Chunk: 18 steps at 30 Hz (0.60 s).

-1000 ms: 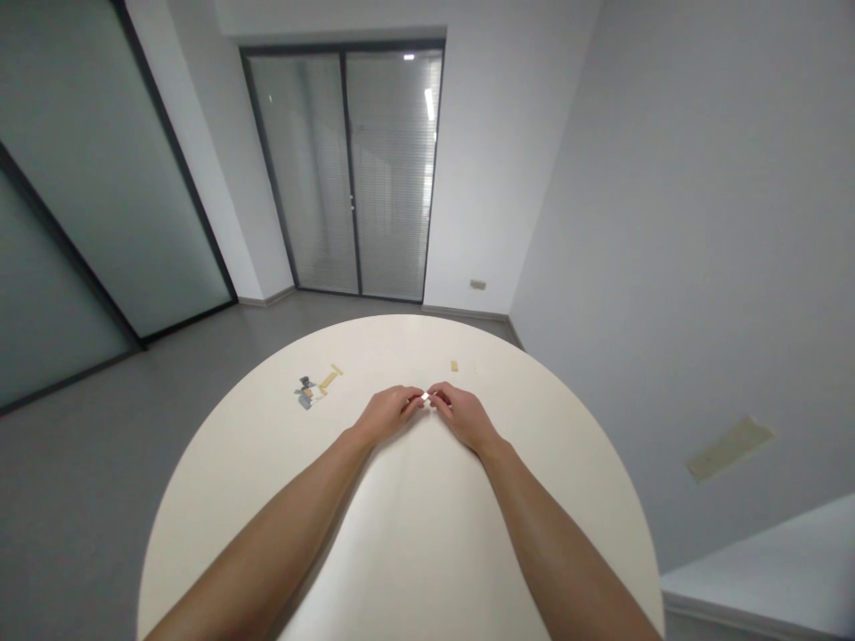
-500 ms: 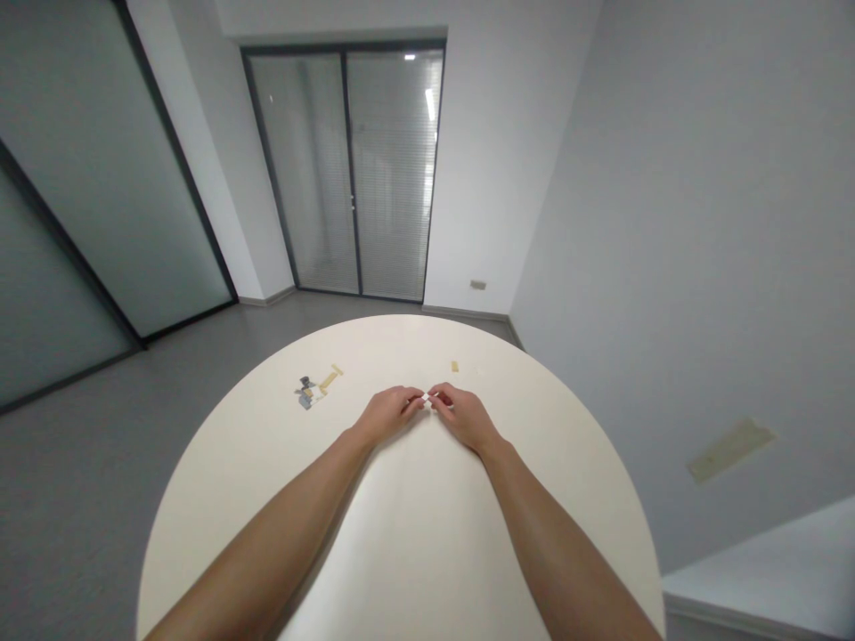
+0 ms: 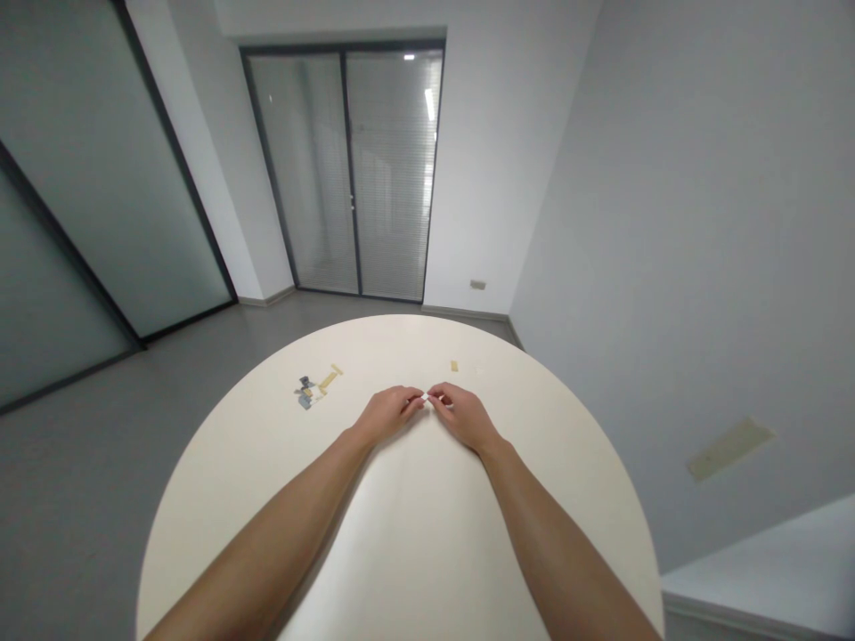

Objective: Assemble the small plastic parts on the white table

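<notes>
Between my two hands is a small white piece (image 3: 426, 397), too small to tell its kind. My left hand (image 3: 391, 411) pinches its left side with thumb and forefinger. From the right, my right hand (image 3: 464, 414) pinches the other side the same way. Both hands rest low over the pale round table (image 3: 427, 534), fingertips nearly meeting. Parts of the white piece are hidden by the fingers.
Left of my hands lies a cluster of small grey and dark pieces (image 3: 305, 393), with a strip of yellowish tape (image 3: 329, 378) beside it. A short yellowish tape piece (image 3: 454, 366) is stuck beyond my right hand. A wall (image 3: 701, 267) stands to the right.
Both hands keep almost the same place and pinch. Slightly less of the white piece shows between the fingertips now.
</notes>
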Tool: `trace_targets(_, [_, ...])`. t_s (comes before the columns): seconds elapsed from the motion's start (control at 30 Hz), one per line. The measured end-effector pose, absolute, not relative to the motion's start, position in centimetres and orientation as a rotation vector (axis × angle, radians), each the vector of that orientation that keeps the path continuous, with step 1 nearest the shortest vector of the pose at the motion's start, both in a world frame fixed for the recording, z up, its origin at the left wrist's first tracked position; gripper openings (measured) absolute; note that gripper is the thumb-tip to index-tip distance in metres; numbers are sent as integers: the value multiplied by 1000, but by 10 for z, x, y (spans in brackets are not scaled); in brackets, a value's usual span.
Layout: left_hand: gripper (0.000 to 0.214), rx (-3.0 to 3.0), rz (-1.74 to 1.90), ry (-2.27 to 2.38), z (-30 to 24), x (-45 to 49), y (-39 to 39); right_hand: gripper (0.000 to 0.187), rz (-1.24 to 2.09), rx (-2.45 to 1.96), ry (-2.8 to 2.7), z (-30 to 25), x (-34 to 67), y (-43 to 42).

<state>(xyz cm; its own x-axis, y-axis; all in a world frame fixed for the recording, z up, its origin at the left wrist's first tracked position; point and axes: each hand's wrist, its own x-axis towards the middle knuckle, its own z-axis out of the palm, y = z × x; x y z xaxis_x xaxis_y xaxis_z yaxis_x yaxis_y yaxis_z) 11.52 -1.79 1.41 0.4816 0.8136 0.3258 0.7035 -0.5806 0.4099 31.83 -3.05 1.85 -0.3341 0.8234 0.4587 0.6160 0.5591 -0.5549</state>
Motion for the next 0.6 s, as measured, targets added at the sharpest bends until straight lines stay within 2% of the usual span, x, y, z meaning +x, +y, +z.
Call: trace_targets(0.6, [36,2514,734,1305,14,115,-18,17,374,-1131,-2055,15,317,-29])
